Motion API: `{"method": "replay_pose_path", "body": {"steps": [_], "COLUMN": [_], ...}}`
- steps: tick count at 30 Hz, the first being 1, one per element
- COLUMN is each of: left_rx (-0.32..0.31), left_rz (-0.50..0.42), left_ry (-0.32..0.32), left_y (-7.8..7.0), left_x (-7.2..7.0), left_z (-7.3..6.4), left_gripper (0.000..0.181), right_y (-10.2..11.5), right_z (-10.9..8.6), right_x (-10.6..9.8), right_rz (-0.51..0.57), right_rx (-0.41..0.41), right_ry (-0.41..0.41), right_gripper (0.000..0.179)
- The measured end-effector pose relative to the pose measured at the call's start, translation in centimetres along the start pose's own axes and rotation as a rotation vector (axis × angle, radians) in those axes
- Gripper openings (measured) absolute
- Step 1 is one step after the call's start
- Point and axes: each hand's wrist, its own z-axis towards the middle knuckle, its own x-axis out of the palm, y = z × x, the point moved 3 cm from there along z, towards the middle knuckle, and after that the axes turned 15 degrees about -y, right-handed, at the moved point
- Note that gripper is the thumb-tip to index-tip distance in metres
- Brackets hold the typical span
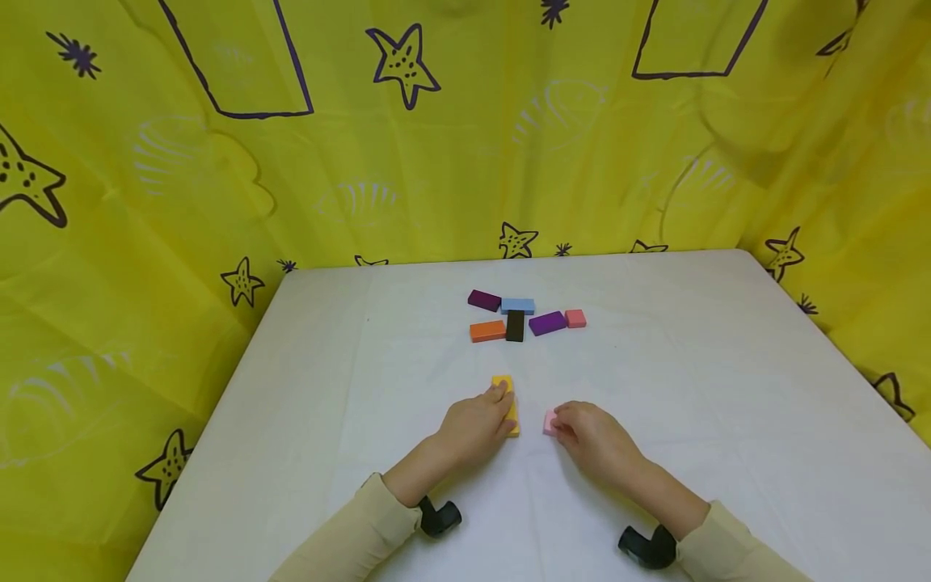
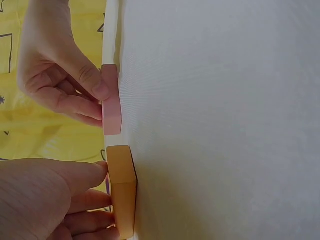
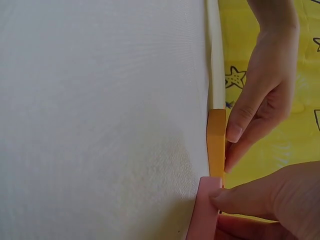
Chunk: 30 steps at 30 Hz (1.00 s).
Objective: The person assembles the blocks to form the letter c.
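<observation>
My left hand (image 1: 473,428) rests its fingertips on a yellow block (image 1: 515,431) lying on the white table. In the left wrist view the thumb and fingers touch the upper face of that yellow block (image 2: 122,165). My right hand (image 1: 600,444) pinches a pink block (image 1: 549,422) a short gap to the right. The right wrist view has its thumb on the pink block (image 3: 204,207), with the other fingers partly hidden behind it. Both blocks lie flat and apart.
Farther back lie a dark maroon block (image 1: 484,300), a light blue block (image 1: 518,305), an orange block (image 1: 487,331), a black block (image 1: 515,326), a purple block (image 1: 547,323) and a coral block (image 1: 575,318). A yellow patterned curtain (image 1: 465,162) hangs behind the table (image 1: 407,323).
</observation>
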Motion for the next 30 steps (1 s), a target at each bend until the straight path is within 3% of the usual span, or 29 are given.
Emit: {"method": "replay_pose_path", "body": {"steps": [12, 22, 30], "left_rx": [0.009, -0.006, 0.0], "left_rz": [0.005, -0.022, -0.021], "left_ry": [-0.03, 0.001, -0.018], "left_y": [0.1, 0.1, 0.2], "left_x": [0.2, 0.1, -0.1], "left_z": [-0.2, -0.2, -0.2], "left_gripper": [0.046, 0.048, 0.047], "right_y": [1.2, 2.0, 2.4], "right_z": [-0.7, -0.9, -0.9], "right_x": [0.4, 0.8, 1.0], "right_rz": [0.031, 0.029, 0.034], "right_rx": [-0.096, -0.109, -0.098], "right_ry": [-0.079, -0.09, -0.075], "right_gripper": [0.009, 0.014, 0.015]}}
